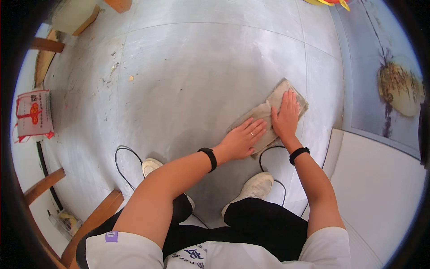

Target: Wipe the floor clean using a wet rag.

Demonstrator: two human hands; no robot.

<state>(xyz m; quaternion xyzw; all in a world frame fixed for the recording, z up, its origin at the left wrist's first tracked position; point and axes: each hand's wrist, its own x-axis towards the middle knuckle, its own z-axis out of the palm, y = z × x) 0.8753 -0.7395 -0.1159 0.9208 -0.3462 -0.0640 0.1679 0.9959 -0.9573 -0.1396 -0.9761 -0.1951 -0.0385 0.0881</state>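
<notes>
A folded beige cloth [283,90] lies spread flat on the grey tiled floor [195,84], right of centre. My left hand [242,138] rests palm down on its near left part, with the fingers pointing up and right and a ring on one finger. Flat on the cloth's right part is my right hand [286,116], its fingers extended away from me. The two hands are close together but apart. Neither grasps the cloth; the palms hide part of it. Black bands circle both wrists.
Debris [114,69] is scattered at the upper left. A black cable [117,158] loops around my shoes [257,185]. Wooden furniture legs [97,222] and a red-and-white bag [35,116] stand left. A white panel [376,188] and a picture-covered surface [366,77] border the right.
</notes>
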